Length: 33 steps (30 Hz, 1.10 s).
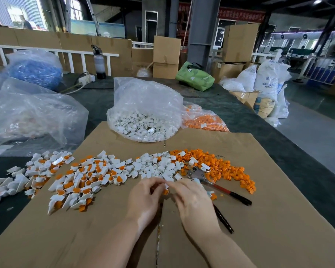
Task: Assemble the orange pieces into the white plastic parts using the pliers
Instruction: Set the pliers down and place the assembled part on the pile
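Observation:
My left hand (145, 198) and my right hand (191, 200) meet at the middle of the cardboard sheet (259, 238), fingertips pinched together on a small orange piece with a white part (165, 190) between them. The pliers (219, 187), with red and black handles, lie open on the cardboard just right of my right hand, untouched. Loose white plastic parts (159, 168) are heaped just beyond my fingers. A pile of loose orange pieces (220, 167) spreads to the right. Assembled white-and-orange parts (85, 178) cover the left.
A clear bag of white parts (143, 117) stands at the far edge of the cardboard, with a bag of orange pieces (205, 118) beside it on the right. Large clear bags (33, 117) sit at the left. Cartons and sacks stand beyond the table.

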### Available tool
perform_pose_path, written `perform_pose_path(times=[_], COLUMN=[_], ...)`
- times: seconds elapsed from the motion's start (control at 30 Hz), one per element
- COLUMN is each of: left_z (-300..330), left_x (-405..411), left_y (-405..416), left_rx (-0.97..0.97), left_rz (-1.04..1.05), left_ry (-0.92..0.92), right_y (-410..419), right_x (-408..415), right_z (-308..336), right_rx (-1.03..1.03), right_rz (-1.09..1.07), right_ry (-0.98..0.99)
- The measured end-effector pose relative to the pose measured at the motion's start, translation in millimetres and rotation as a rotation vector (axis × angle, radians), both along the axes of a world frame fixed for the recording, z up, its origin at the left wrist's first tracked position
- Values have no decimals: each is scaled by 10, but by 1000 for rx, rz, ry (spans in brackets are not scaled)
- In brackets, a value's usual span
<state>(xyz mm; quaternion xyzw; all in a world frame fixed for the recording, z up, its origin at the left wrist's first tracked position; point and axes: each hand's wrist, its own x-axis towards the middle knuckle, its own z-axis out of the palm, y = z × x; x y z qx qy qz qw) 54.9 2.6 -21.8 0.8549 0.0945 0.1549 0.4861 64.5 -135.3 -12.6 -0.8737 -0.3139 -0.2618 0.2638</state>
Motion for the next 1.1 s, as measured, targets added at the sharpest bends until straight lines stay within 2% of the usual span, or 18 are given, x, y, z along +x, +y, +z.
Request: perform_pose_path(times=[0.1, 0.23, 0.37, 0.43, 0.6, 0.8, 1.1], left_z=[21, 18, 5, 3, -15, -20, -31], left_x=[-34, -94, -97, -89, -101, -92, -126], left_y=[9, 20, -2, -5, 3, -4, -38], left_rx=[-14, -126, 40, 33, 13, 59, 100], left_rz=[-17, -62, -135, -123, -85, -93, -92], left_ry=[12, 43, 54, 28, 9, -8, -3], right_y=[83, 87, 83, 71, 38, 46, 85], right_x=[-7, 16, 22, 16, 16, -7, -38], right_z=[-43, -78, -82, -79, -94, -105, -112], right_rx=[48, 127, 187, 226, 295, 181, 70], right_rz=[58, 3, -27, -24, -87, 8, -65], right_ry=[99, 222, 315, 329, 309, 236, 80])
